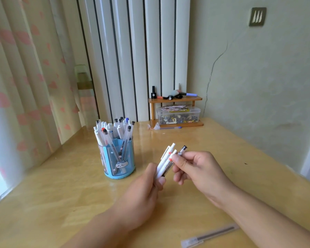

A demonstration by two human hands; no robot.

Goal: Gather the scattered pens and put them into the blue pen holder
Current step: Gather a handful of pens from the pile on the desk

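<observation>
Gathering step: left hand (147,183) grips a pen bundle (166,162) right of the holder (119,158); right hand (195,169) pinches its tops. Next, likely drop them in; one pen (210,236) lies nearer.

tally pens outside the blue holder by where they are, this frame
Held in the left hand and pinched by the right hand: 3 pens
Lying on the table near the front edge: 1 clear pen
Lying by the wooden shelf: 1 blue-capped pen
Total: 5
</observation>
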